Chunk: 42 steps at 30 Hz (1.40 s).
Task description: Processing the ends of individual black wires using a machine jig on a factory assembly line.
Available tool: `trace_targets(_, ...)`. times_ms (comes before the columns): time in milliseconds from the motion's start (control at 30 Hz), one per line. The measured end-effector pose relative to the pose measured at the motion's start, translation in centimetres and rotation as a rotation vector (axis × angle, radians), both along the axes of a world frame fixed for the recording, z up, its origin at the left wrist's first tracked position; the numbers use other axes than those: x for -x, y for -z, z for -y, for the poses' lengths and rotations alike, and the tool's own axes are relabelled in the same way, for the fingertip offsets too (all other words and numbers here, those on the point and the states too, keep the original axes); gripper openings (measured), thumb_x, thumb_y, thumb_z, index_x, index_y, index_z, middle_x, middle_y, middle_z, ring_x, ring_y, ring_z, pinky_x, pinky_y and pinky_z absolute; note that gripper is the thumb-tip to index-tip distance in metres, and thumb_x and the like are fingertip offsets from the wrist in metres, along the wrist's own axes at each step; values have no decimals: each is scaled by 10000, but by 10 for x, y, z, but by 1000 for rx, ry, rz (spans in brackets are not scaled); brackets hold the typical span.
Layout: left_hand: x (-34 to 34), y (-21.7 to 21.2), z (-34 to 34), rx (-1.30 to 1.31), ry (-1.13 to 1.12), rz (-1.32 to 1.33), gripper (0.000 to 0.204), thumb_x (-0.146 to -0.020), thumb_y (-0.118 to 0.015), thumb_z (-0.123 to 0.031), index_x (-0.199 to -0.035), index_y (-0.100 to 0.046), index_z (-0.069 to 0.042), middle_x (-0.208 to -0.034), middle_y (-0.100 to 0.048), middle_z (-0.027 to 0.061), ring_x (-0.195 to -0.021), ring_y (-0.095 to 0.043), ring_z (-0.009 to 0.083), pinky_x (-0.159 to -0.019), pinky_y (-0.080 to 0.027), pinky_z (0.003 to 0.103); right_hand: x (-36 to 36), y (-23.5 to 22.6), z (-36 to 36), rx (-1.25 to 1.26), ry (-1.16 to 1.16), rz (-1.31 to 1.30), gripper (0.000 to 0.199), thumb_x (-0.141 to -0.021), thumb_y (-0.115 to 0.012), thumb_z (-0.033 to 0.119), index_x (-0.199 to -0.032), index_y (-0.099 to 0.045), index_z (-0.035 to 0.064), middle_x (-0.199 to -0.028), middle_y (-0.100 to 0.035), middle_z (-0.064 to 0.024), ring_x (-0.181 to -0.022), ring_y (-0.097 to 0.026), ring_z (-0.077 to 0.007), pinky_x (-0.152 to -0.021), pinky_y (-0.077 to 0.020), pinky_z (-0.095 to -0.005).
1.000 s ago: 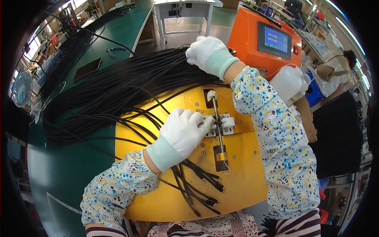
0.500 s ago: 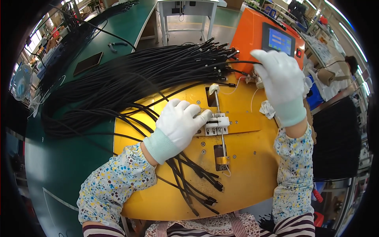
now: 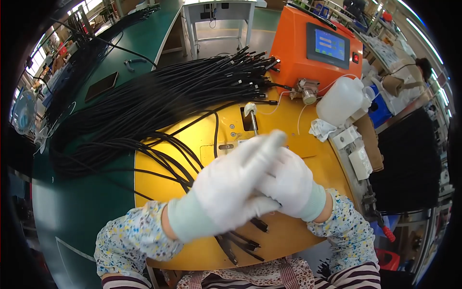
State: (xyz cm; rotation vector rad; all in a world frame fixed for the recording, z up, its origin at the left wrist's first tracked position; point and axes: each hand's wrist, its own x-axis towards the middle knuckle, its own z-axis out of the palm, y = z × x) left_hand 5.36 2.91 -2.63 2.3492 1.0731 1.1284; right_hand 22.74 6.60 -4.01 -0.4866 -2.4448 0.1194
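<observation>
My left hand [image 3: 226,192], in a white glove and blurred by motion, stretches flat across the middle of the yellow table [image 3: 159,192], its fingers extended. Behind it my right hand [image 3: 293,185], also gloved, is curled, and its fingertips are hidden by the left hand. Both hands cover the small metal fixture on the table; only its rod with a white knob [image 3: 250,110] shows above them. One black cable [image 3: 216,135] loops from the big pile of black cables [image 3: 144,106] down toward the hands. Several cable ends [image 3: 245,241] stick out below my hands.
An orange machine with a screen [image 3: 315,48] stands behind the table, a white plastic bottle [image 3: 339,101] and a crumpled cloth [image 3: 321,129] to its right. The green bench [image 3: 62,216] lies to the left. Another person [image 3: 418,77] sits at the far right.
My right hand has come back from the cable ends beside the orange machine to the fixture. My left hand has lifted off the fixture and swung across the right one. A cable loop now lies on the table.
</observation>
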Motion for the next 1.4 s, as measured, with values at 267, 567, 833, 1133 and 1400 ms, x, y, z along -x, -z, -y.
trace_targets(267,18,37,-28,198,-79,-47,275,-837,-697,-114,-1095,-665,-25,-845,-649,104,-729,-643,273,-654,-516,321,-32,5,-29,703,215,-122,158,-795,-684,42,-951,-690,13,-824,-627,-90,-771,-623,-192,-680,-482,-281)
trace_targets(567,20,44,-33,-153,-199,-383,230,-829,-679,-80,-1053,-682,-28,-799,-631,95,-701,-624,274,-625,-505,324,-27,16,-34,579,305,-96,118,-795,-681,21,-908,-705,-5,-798,-616,-53,-706,-566,-129,-649,-456,-263)
trace_targets(833,19,37,-26,558,-34,222,194,-881,-610,-94,-1054,-664,-25,-811,-647,124,-684,-623,269,-643,-509,325,-24,1,-19,720,246,-185,116,-831,-666,89,-909,-699,8,-748,-591,-83,-678,-606,-172,-632,-480,-305)
trace_targets(1133,17,41,-25,271,-26,10,213,-862,-627,-102,-1059,-674,-37,-756,-628,84,-648,-609,239,-619,-504,303,-26,3,-27,580,215,-43,102,-793,-697,94,-870,-690,27,-762,-612,-103,-691,-615,-236,-632,-480,-322)
trace_targets(1400,18,58,-32,-256,-210,-428,379,-762,-631,-75,-1140,-665,-99,-759,-564,12,-703,-558,214,-603,-482,329,-24,21,-41,272,252,27,91,-769,-706,65,-856,-693,40,-752,-622,-95,-687,-616,-257,-628,-487,-346)
